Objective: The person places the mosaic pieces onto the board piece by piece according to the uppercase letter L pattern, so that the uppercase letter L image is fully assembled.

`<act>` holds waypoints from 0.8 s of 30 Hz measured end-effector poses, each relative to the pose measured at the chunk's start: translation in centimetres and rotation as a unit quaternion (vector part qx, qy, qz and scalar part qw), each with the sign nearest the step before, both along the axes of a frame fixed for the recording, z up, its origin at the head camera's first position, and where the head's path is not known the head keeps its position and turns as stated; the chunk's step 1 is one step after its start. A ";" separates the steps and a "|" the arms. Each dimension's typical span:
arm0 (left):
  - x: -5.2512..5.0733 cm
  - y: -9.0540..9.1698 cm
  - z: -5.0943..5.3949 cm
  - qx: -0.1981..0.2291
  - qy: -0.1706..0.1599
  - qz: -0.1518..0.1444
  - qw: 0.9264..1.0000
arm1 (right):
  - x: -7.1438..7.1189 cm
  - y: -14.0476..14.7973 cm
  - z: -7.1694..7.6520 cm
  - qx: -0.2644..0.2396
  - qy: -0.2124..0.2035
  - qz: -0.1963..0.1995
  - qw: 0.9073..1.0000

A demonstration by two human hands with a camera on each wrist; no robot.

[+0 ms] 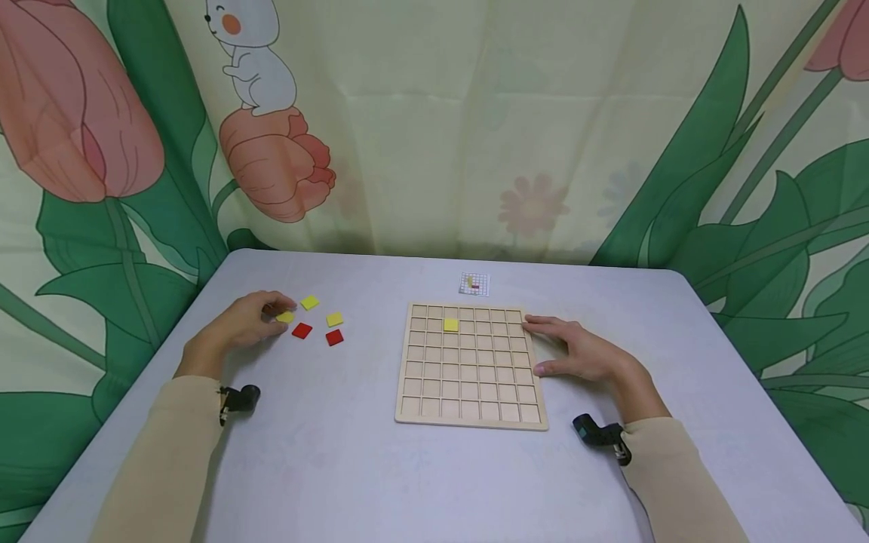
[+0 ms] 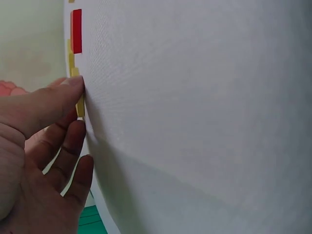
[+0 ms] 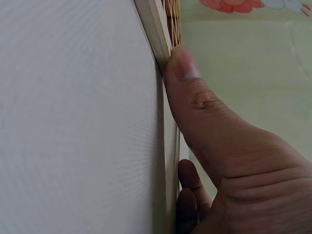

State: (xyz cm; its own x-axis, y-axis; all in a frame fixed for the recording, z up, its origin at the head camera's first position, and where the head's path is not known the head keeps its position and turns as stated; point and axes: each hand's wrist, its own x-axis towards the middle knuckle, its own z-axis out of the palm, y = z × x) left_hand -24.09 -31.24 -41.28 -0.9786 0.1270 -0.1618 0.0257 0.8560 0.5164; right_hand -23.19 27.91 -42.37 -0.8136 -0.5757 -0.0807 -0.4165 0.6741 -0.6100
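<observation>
My left hand [image 1: 247,320] is at the left of the table, its thumb and fingers around a yellow square tile [image 1: 285,317]. The left wrist view shows the thumb pressed on this tile's edge [image 2: 81,106], with fingers behind it. Two more yellow tiles [image 1: 309,302] and two red tiles [image 1: 302,330] lie just right of that hand. A wooden grid board [image 1: 471,424] lies flat at mid-table, with one yellow tile [image 1: 451,325] in a cell near its top. My right hand [image 1: 587,351] rests along the board's right edge, fingers extended, thumb touching the side.
A small printed card [image 1: 474,284] with a coloured grid pattern lies behind the board. White cloth covers the table [image 1: 326,467]. A curtain [image 1: 434,151] with flower and leaf prints hangs behind the table's far edge.
</observation>
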 end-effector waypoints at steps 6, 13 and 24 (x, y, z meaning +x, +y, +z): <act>-0.1 0.1 0.1 -0.004 -0.011 0.000 1.000 | 0.0 -0.1 0.1 0.003 0.001 -0.003 1.000; 0.5 0.0 0.8 0.016 0.007 0.008 1.000 | 0.0 -0.2 0.3 0.010 0.003 -0.007 1.000; 0.6 0.8 1.5 0.069 0.046 -0.028 0.996 | 0.1 -0.1 0.1 0.005 -0.001 -0.006 1.000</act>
State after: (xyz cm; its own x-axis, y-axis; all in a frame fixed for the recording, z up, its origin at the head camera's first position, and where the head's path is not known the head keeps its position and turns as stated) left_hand -23.45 -30.43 -39.82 -0.9791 0.1975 -0.0497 0.1243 0.7729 0.6223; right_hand -23.11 27.82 -42.30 -0.8199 -0.5657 -0.0878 -0.4074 0.6843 -0.6047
